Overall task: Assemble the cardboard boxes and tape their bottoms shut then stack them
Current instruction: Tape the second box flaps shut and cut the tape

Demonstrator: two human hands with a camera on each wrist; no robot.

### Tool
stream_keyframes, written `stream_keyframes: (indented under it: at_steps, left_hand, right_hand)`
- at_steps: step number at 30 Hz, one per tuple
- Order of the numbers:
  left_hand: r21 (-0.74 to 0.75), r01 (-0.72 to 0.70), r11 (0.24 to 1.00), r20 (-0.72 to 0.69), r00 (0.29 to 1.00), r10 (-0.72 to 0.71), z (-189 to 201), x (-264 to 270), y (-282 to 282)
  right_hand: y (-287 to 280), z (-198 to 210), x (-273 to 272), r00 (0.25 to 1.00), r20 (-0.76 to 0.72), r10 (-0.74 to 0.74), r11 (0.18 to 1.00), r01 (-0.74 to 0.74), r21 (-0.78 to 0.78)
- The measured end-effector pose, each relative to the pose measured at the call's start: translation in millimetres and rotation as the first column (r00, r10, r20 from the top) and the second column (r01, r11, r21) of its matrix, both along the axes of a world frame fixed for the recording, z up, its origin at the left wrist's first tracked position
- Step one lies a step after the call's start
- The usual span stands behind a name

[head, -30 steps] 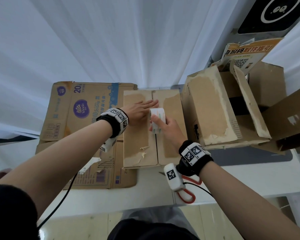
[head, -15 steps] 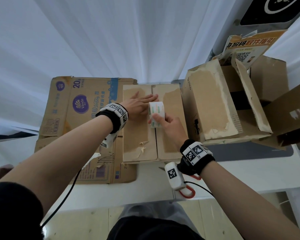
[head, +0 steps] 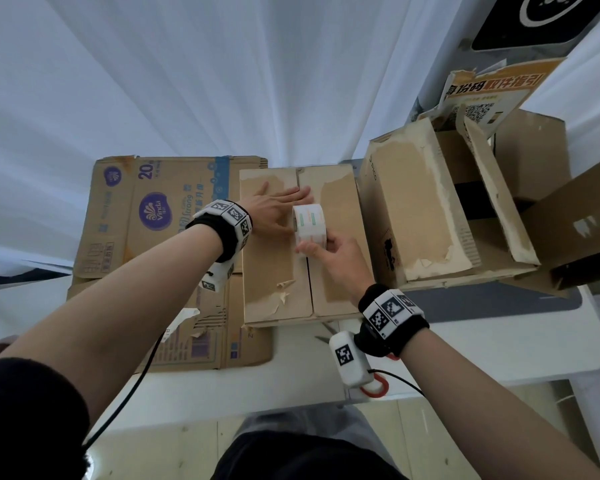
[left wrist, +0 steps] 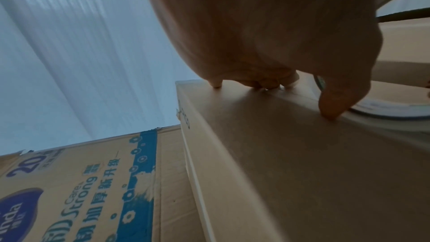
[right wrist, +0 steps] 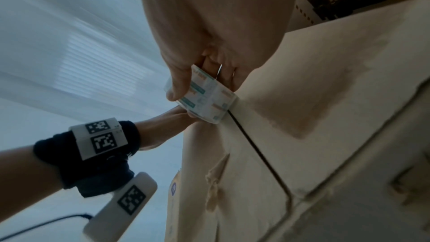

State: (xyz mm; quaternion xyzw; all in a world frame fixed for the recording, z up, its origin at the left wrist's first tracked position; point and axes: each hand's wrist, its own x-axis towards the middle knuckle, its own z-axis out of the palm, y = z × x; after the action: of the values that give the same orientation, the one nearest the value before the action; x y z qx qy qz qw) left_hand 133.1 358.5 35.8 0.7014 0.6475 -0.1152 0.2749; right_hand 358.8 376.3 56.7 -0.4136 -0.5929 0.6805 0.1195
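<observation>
Box (head: 274,271) (flaps shut) bears tape roll (head: 309,225).

Parcel-packing station: worn cartons (head: 416,216), white table (head: 465,351).

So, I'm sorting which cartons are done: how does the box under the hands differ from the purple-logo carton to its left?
The box under the hands is folded up into a raised block with its two flaps closed along a centre seam; the purple-logo carton lies collapsed flat on the table. The box is plain brown with torn, peeled patches; the carton carries blue and purple print. The left hand presses on the box, while nothing touches the carton. Both are worn brown cardboard.
</observation>
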Motion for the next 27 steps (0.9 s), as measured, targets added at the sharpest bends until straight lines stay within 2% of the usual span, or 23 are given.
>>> stream_keyframes:
  at_steps: [7, 13, 17, 21, 25, 27]
  left_hand:
    - [-0.015, -0.001, 1.000, -0.017, 1.000, 0.001, -0.1, -0.7, 2.2]
    - [-0.007, -0.005, 1.000, -0.026, 1.000, 0.005, 1.9, 4.3, -0.7]
    - [-0.016, 0.002, 1.000, -0.040, 0.999, -0.002, 4.9, 5.7, -2.1]
    - [-0.022, 0.059, 0.998, -0.114, 0.992, -0.061, 8.0, 9.5, -3.5]
    - [0.037, 0.160, 0.986, -0.208, 0.967, -0.149, 10.7, 14.0, -10.6]
    - [0.067, 0.200, 0.977, -0.204, 0.962, -0.183, 8.6, 16.2, -17.5]
  right_hand:
    - [-3.5, 9.5, 1.0, 1.000, 0.009, 0.003, 1.000, -0.003, -0.002]
    - [-14.2, 18.2, 13.8, 0.997, -0.060, -0.056, 0.979, 0.043, -0.198]
    - [-14.4, 20.6, 15.7, 0.997, -0.065, -0.049, 0.969, 0.032, -0.243]
    - [-15.0, 22.7, 17.8, 0.996, -0.083, -0.040, 0.965, 0.017, -0.262]
    - [-17.8, 25.7, 17.5, 0.997, -0.071, -0.021, 0.972, 0.003, -0.234]
    - [-17.8, 25.5, 16.9, 0.998, -0.060, -0.008, 0.975, -0.006, -0.223]
